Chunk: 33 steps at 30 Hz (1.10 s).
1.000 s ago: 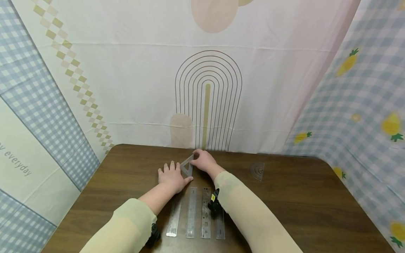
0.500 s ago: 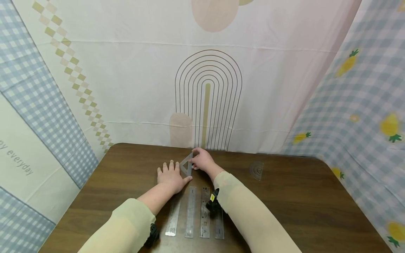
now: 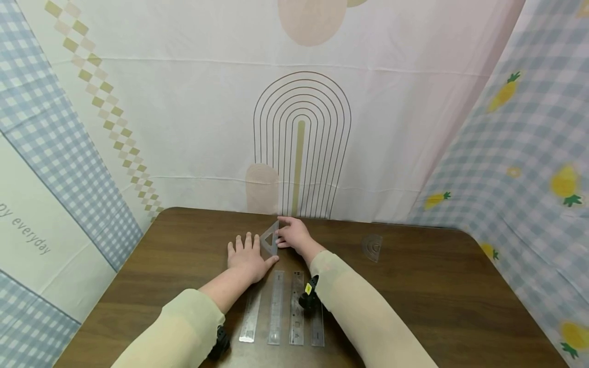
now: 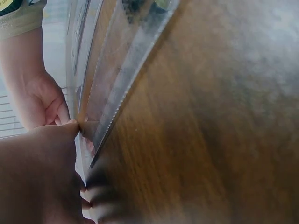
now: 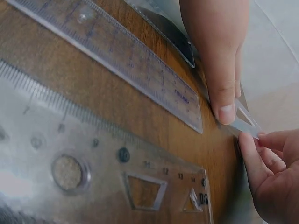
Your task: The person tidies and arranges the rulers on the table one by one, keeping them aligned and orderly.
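Observation:
A clear triangular set square [image 3: 273, 250] with a triangular cut-out lies near the far edge of the table. My left hand [image 3: 246, 261] rests flat at its left side, fingers spread. The left thumb reaches out along the set square's near corner, and in the right wrist view its tip presses beside the set square [image 5: 243, 125]. From the right, my right hand [image 3: 294, 235] pinches the set square's edge with bent fingers, the index finger stretched at the far corner. In the right wrist view the right hand [image 5: 280, 172] has thumb and finger at one corner.
Several clear rulers [image 3: 276, 306] lie side by side in front of the hands, partly under the forearms. A clear protractor [image 3: 371, 248] lies to the right on the brown wooden table [image 3: 437, 286]. A printed cloth [image 3: 207, 128] hangs behind the far edge.
The right hand's fingers have spread and shifted down along the set square's right edge, and the set square has turned slightly. The left hand stays in place.

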{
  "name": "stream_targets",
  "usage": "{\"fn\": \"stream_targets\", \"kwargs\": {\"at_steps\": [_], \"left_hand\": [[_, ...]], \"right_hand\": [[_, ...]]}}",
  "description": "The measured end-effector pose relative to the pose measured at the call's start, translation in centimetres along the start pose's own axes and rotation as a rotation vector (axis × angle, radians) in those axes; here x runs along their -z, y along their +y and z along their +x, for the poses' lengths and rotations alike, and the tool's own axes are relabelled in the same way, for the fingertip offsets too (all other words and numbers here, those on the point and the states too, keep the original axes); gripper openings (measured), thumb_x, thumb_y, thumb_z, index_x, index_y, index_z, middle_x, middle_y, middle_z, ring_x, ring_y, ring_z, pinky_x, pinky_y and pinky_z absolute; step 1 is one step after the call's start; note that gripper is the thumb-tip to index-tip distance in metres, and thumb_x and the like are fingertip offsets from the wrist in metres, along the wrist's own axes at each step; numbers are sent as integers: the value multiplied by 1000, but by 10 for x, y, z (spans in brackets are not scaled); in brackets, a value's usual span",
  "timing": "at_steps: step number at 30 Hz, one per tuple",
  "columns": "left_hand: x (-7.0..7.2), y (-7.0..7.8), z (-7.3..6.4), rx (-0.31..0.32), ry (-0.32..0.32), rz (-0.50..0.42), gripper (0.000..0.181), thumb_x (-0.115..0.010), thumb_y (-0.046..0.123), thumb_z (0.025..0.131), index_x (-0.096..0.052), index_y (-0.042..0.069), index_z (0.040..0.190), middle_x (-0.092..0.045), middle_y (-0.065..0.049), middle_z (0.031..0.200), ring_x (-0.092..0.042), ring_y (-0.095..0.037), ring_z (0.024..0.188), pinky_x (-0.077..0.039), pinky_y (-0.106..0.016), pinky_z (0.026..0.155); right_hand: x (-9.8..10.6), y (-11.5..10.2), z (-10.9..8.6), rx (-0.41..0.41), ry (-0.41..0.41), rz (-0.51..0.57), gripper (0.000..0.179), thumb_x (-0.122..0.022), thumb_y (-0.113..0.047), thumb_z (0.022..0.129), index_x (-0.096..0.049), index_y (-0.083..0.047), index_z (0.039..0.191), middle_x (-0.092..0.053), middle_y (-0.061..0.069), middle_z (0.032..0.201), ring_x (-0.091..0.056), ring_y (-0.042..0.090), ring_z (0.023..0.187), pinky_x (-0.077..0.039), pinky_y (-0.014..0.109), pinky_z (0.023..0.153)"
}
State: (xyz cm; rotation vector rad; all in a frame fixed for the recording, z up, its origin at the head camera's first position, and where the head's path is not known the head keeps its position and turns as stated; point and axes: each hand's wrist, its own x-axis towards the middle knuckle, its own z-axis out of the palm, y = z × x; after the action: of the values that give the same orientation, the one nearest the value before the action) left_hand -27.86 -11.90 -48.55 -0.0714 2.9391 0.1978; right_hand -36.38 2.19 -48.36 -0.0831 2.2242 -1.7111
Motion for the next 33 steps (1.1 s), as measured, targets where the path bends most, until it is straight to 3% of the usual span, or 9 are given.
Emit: {"fn": "stream_targets", "kwargs": {"at_steps": [7, 23, 33], "left_hand": [[0, 0, 3, 4, -7, 27, 95, -34, 75, 94, -11, 12, 160, -6, -16, 165, -2, -42, 150, -1, -61, 117], [0, 1, -1, -36, 59, 27, 91, -36, 73, 95, -14, 14, 161, -9, -16, 165, -4, -41, 150, -2, -60, 117], [3, 6, -6, -80, 102, 20, 89, -37, 71, 95, -15, 15, 161, -11, -15, 165, -6, -40, 150, -2, -59, 118]], "right_hand": [[0, -1, 0, 1, 25, 82, 53, -55, 0, 98, -47, -13, 149, -70, 16, 100, -65, 19, 68, -59, 32, 64], [5, -2, -8, 0, 70, 178, 55, -58, 0, 97, -47, -14, 149, -68, 15, 101, -65, 18, 68, -60, 37, 70], [13, 5, -14, 15, 89, 240, 54, -58, -2, 98, -47, -14, 150, -68, 16, 106, -66, 17, 70, -59, 31, 65]]}}
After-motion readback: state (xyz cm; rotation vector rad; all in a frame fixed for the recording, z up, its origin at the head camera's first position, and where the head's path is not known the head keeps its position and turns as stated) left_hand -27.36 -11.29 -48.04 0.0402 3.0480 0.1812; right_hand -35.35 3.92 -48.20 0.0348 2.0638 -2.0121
